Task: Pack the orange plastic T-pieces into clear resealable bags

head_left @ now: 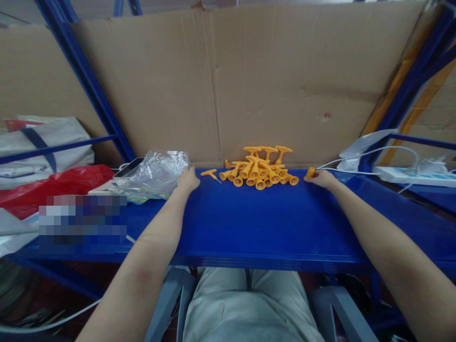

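Note:
My left hand [188, 180] rests on the blue shelf beside a crumpled clear plastic bag [160, 168], its fingers pointing forward and seemingly holding nothing. Just right of it lies a yellow T-shaped corkscrew handle [209, 173] with its metal spiral bare. A pile of yellow corkscrews [261, 172] with flared bell ends sits between my hands, against the cardboard at the back. Right of the pile, my right hand [322, 179] pinches a short yellow plastic piece [310, 172] between thumb and fingers. Its exact shape is partly covered by the fingers.
The blue shelf [267, 228] ends close to my lap, with a cardboard wall [267, 85] behind. Blue posts [92, 85] stand on both sides. At left are a red bag [71, 183] and a dark flat device [133, 166]; at right, white cables and a power strip [409, 175].

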The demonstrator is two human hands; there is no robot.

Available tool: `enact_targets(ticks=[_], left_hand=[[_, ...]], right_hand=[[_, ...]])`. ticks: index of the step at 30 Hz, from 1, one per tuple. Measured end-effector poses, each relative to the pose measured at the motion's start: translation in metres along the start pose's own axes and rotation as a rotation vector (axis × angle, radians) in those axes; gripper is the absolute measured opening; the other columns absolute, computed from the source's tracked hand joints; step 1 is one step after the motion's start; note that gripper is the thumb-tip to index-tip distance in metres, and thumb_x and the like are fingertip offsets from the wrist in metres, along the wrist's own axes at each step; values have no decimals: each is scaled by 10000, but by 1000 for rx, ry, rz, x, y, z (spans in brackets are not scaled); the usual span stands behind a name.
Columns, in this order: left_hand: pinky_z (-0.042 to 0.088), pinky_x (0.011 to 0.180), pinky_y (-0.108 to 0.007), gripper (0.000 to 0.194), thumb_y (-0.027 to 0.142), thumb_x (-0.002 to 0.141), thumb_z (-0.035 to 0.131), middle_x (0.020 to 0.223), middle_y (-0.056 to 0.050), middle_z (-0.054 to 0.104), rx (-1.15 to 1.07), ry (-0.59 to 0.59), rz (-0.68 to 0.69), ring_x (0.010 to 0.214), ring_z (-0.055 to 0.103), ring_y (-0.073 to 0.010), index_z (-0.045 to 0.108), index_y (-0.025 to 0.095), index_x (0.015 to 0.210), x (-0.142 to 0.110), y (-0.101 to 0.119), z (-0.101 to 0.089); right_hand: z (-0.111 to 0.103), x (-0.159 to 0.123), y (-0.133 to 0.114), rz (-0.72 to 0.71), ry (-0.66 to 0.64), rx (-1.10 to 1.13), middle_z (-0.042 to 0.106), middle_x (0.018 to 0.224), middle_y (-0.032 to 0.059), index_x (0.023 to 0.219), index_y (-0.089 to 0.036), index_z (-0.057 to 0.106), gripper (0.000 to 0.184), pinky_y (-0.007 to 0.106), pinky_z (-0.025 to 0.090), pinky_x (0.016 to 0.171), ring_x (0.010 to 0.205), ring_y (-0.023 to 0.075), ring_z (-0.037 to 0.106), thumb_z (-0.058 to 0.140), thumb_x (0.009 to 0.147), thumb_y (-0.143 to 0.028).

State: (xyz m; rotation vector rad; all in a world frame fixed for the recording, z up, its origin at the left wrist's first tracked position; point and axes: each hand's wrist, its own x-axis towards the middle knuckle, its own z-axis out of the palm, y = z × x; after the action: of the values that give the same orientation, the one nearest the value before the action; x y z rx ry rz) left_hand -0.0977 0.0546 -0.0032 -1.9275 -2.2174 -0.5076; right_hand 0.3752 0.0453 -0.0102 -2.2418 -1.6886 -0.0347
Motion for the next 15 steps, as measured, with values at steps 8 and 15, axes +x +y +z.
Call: enact_targets(ticks=[8,15], left_hand=[[284,1089,-503,530,55,786,408,1494,-30,366,122,-171,382,1406,238,-256,578,278,1235,-5,25,8],[259,1088,-539,442,101,802,429,1485,-36,377,141,-191,345,1414,208,-276,608,282,1162,-7,26,3]], right_hand=[[-7,-17,-15,52,-3,-84,647,1139,131,1089,-191,618,398,442,454,838,1077,328,583,582,772,-428],[-14,-23,-18,-9,26,-146,634,1179,154,1188,-167,552,421,432,431,870,1105,317,581,511,794,-308]])
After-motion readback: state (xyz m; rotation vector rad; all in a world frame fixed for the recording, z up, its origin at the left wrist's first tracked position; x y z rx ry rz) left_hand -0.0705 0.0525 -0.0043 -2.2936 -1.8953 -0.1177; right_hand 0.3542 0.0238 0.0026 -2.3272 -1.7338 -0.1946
